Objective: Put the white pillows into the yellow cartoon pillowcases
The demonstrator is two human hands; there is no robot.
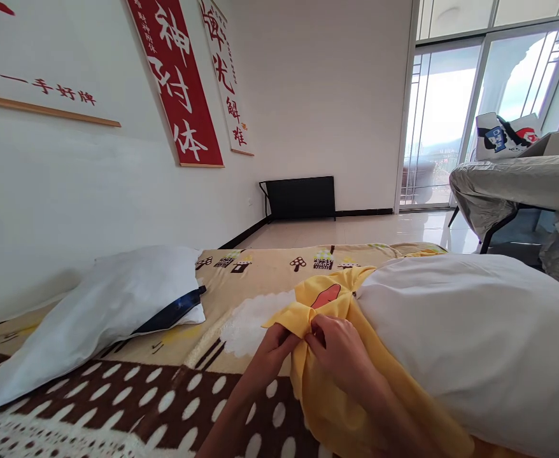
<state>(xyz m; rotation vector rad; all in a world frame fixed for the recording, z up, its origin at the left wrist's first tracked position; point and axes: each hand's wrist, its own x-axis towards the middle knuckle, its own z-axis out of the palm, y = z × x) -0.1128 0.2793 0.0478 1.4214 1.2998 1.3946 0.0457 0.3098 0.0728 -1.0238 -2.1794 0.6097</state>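
Note:
A yellow pillowcase (327, 394) with an orange patch lies bunched at the end of a big white pillow (470, 343) on the bed. My left hand (272, 353) pinches the yellow fabric's edge from the left, fingers closed on it. My right hand (339, 353) grips the same bunched edge from the right, knuckles up, resting over the cloth. The two hands touch each other at the fabric.
A second white pillow (102, 312) with a dark blue item under it lies at the left by the wall. The bed has a patterned beige and brown blanket (165, 394). Beyond are a tiled floor, a black rack (301, 197), a covered chair (513, 184) and glass doors.

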